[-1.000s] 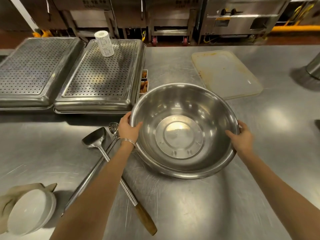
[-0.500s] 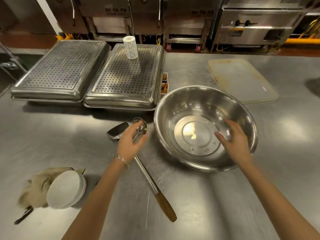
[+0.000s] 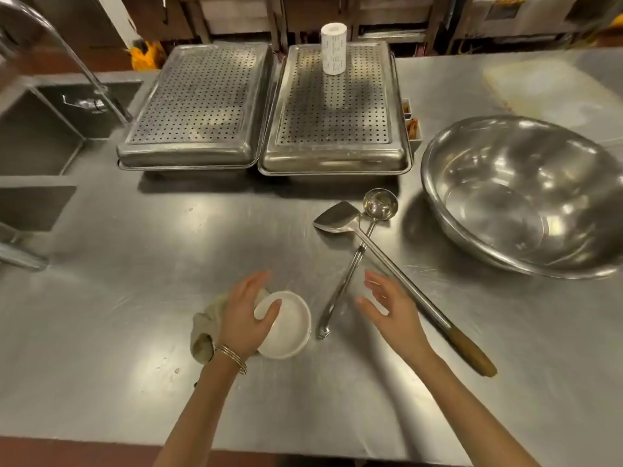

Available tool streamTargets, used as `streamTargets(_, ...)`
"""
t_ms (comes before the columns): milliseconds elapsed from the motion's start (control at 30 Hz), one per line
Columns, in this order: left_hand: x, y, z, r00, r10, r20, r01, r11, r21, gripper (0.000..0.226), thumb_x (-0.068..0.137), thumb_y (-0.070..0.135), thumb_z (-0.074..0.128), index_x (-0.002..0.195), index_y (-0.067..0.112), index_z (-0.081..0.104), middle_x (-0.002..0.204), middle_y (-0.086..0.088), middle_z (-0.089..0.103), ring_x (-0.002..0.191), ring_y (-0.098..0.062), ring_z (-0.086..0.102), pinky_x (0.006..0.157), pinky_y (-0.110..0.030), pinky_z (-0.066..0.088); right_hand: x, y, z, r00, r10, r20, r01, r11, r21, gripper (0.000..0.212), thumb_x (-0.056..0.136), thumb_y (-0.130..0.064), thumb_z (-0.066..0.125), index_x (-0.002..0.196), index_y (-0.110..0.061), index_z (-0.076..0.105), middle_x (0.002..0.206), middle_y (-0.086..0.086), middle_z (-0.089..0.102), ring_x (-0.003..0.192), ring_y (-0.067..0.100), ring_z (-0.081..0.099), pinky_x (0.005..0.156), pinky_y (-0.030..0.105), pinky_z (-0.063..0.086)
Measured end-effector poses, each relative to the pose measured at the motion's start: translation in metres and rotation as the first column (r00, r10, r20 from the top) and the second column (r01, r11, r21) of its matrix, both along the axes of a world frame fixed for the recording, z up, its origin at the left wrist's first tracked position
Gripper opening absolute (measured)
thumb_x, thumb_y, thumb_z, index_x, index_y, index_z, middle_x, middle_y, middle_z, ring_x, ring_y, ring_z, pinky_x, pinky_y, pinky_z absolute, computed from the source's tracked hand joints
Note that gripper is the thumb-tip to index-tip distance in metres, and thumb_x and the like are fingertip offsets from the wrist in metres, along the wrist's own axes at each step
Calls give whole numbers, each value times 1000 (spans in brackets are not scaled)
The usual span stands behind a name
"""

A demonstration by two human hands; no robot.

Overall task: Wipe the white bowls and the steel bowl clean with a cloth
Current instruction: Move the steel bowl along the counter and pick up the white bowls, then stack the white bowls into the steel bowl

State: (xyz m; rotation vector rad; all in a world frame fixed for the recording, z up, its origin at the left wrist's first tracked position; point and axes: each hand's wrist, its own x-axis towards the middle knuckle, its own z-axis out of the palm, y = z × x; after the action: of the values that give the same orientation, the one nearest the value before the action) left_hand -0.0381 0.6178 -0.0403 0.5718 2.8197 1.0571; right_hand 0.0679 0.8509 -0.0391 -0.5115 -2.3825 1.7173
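Across the whole view, a steel table (image 3: 135, 264), with a sink (image 3: 40, 136) sunk in at far left. At the back, side by side and touching, a left perforated tray (image 3: 199, 102) and a right perforated tray (image 3: 333, 112), both steel.

At right on the table, the steel bowl (image 3: 526, 197), mouth up, well apart from both hands.

Between steel bowl and hands, a long spatula (image 3: 387, 261) with a wooden grip, crossed over the handle of a ladle (image 3: 379, 203). Both heads near the front of the right perforated tray.

Near the front edge, the left hand (image 3: 246, 318) laid over the left side of the white bowls (image 3: 290, 328): fingers straight and relaxed, thumb across the rim, nothing gripped. The right hand (image 3: 391, 308) near the white bowls on their right, between ladle handle and spatula shaft, fingers spread wide, holding nothing. Touching the table or not: unclear.

White bowls mouth up, apparently stacked, number unclear, partly on a crumpled beige cloth (image 3: 205, 328) under the left hand.

Upright on the right perforated tray, a white paper roll (image 3: 333, 48). Round the left wrist, thin bangles (image 3: 232, 358).
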Motion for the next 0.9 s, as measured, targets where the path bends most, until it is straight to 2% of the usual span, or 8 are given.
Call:
streamTargets(133, -3, -30, -26, 988, -27, 153, 25, 999, 21, 77, 73, 59, 46, 136, 14, 42, 137, -7, 45, 125, -21, 39, 103, -30, 30, -14, -60, -23, 990, 41, 137, -22, 990, -137, 50, 82, -13, 69, 128, -18, 50, 126, -1, 53, 117, 12, 53, 100, 25, 43)
streamTargets(267, 4, -36, -46, 967, -40, 252, 25, 998, 64, 77, 72, 60, 45, 134, 14, 41, 135, -5, 45, 116, -9, 39, 100, -25, 31, -27, -86, -43, 965, 80, 250, -63, 995, -73, 59, 83, -26, 69, 136, -15, 44, 135, 2, 50, 121, 16, 50, 103, 31, 40)
streamTargets(367, 5, -34, -50, 955, -73, 288, 51, 995, 82, 74, 74, 57, 46, 136, 18, 38, 135, -2, 46, 117, -14, 44, 98, -25, 34, -33, -93, -46, 953, 119, 280, -120, 993, -12, 57, 84, -25, 67, 135, -13, 44, 127, 0, 53, 113, 12, 51, 95, 16, 38)
streamTargets(467, -1, -35, -53, 952, -140, 273, 155, 987, -36, 69, 81, 43, 53, 142, 21, 28, 141, -4, 41, 120, -21, 45, 96, -25, 36, -40, -98, -43, 950, 164, 266, -168, 986, -10, 57, 81, -31, 62, 132, -12, 45, 119, -5, 52, 106, 8, 48, 82, 3, 33)
streamTargets(567, -2, -35, -55, 957, -164, 241, 206, 965, -161, 66, 89, 30, 53, 145, 21, 19, 142, -5, 41, 113, -25, 51, 88, -30, 44, -43, -101, -46, 940, 170, 296, -174, 985, -14, 58, 77, -32, 53, 130, -11, 44, 120, 0, 54, 103, 11, 49, 84, 14, 35)
streamTargets(667, -7, -36, -55, 967, -151, 205, 197, 953, -230, 61, 91, 26, 49, 145, 23, 20, 135, -6, 49, 102, -26, 57, 80, -35, 50, -42, -103, -52, 948, 110, 297, -114, 993, -3, 46, 82, -12, 54, 128, -10, 47, 120, 7, 59, 104, 19, 54, 84, 19, 39)
streamTargets(767, -8, -39, -53, 963, -132, 235, 151, 986, -67, 54, 85, 30, 47, 138, 29, 35, 129, -2, 55, 105, -24, 57, 84, -37, 50, -38, -104, -48, 965, 5, 261, 13, 998, -66, 46, 76, 2, 54, 119, -14, 55, 109, 4, 62, 102, 23, 57, 76, 8, 43)
streamTargets(900, -8, -28, -35, 950, -156, 272, 84, 962, 260, 43, 79, 30, 49, 121, 40, 45, 116, 9, 58, 106, -15, 55, 90, -34, 48, -30, -100, -20, 980, -135, 145, 161, 969, -185, 46, 65, -10, 53, 109, -24, 57, 102, -8, 63, 92, 7, 57, 65, 1, 42)
